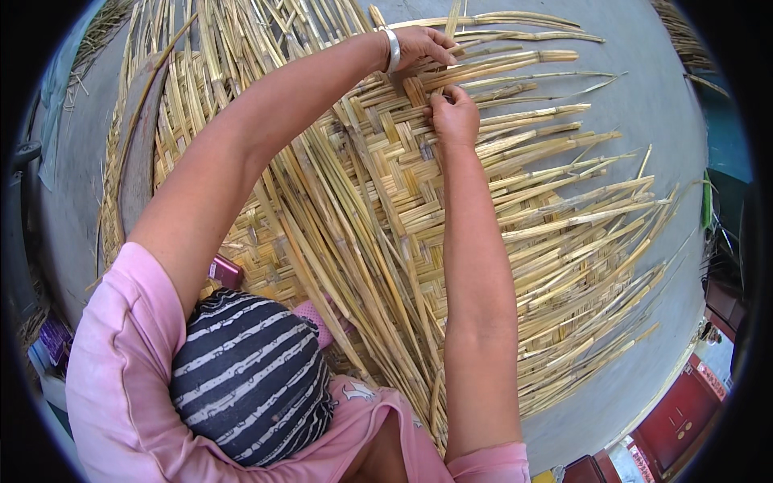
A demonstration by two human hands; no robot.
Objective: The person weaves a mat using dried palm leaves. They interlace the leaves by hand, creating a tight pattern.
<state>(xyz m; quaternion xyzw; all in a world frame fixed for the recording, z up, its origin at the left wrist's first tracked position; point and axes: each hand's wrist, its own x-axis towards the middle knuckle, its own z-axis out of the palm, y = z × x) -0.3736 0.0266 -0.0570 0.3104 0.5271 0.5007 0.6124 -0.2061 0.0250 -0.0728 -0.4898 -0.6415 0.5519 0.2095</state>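
Note:
A large mat woven from split yellow reeds (pixel 403 173) covers the floor in front of me, its loose reed ends fanning out to the right. At its far edge my left hand (pixel 423 48), with a silver bracelet at the wrist, is closed with its fingertips on a reed strip (pixel 454 18) that stands up. Just nearer, my right hand (pixel 455 119) is closed in a pinch on a reed strip at the weave; the fingers partly hide it. Between the hands lies a short brown folded reed end (pixel 415 91). A bundle of long loose reeds (pixel 334 217) runs across the mat.
My knee in striped cloth (pixel 250 378) presses near the mat's lower left, beside a small dark pink object (pixel 227 272). A curved wooden piece (pixel 138 153) lies on the left part. Grey floor (pixel 636 40) borders the mat; red doors (pixel 680 410) stand at lower right.

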